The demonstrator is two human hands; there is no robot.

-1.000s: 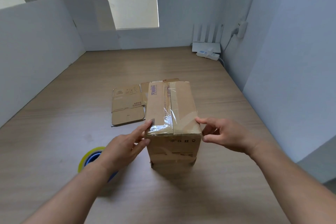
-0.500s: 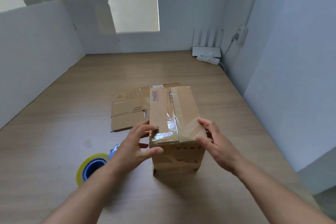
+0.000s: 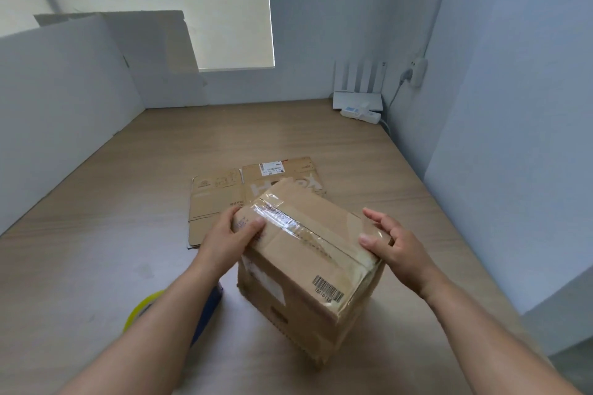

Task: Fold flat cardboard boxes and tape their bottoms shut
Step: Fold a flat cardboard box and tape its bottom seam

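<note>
I count one folded box [image 3: 308, 263] with one strip of clear tape [image 3: 288, 224] across its top and one barcode [image 3: 328, 289] on its side. Behind it lie two flat boxes [image 3: 218, 202], side by side. One tape roll [image 3: 141, 311] shows, partly hidden by an arm. Two hands are in view, left hand [image 3: 229, 242] and right hand [image 3: 393, 245]. In the far corner I make out one router [image 3: 357, 99] and one wall plug [image 3: 415, 72].
</note>
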